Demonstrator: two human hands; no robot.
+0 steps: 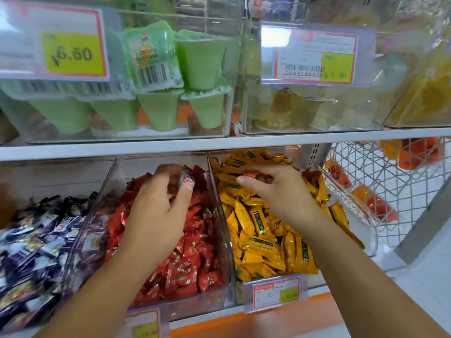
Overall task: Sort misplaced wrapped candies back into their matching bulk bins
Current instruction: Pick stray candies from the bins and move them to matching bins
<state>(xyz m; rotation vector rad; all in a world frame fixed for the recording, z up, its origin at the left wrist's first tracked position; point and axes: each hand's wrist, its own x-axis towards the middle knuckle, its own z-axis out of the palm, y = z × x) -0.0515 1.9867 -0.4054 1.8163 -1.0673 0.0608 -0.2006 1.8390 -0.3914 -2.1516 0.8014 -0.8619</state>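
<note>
The upper left price tag (73,53) reads 6.60, the upper right price tag (314,57) 9.80.

Bins (195,306): clear hard plastic, glossy, smooth. Red candies (195,252), yellow candies (258,240), dark candies (36,240): shiny crinkled film wrappers. Green cups (202,59): translucent plastic, duller. Price tags (275,292): paper in clear plastic sleeves. Shelf (146,147) front edge smooth, white. Basket (390,191): white coated wire.

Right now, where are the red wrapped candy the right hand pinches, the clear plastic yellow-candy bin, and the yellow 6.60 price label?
red wrapped candy (251,173): head view, middle of the wrapper.
clear plastic yellow-candy bin (356,223): head view, right wall.
yellow 6.60 price label (73,53): head view, printed digits.
</note>
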